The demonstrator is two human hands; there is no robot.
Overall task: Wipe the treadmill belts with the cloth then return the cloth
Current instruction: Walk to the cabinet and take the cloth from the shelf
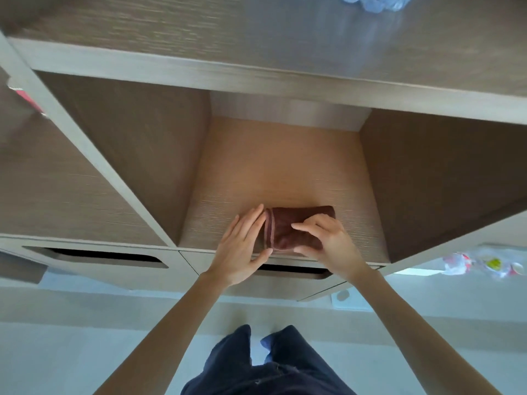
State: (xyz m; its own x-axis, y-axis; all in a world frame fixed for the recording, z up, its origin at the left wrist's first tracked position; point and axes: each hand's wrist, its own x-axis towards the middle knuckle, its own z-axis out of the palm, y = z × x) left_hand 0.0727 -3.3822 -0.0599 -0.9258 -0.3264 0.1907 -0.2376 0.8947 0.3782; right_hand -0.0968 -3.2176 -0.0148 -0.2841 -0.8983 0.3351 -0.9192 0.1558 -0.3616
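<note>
A dark brown folded cloth (296,223) lies on the floor of an open wooden cubby (285,166), near its front edge. My left hand (242,246) presses flat against the cloth's left edge, fingers straight, thumb under the front corner. My right hand (328,238) rests on top of the cloth's right half, fingers curled over it and thumb at the front. Both hands touch the cloth. No treadmill is in view.
The cubby belongs to a wooden shelf unit with a top surface (256,29), a neighbouring cubby (57,172) on the left and drawer slots (108,255) below. Crumpled plastic packaging (484,263) lies at the right. My dark trousers (271,366) stand over pale floor.
</note>
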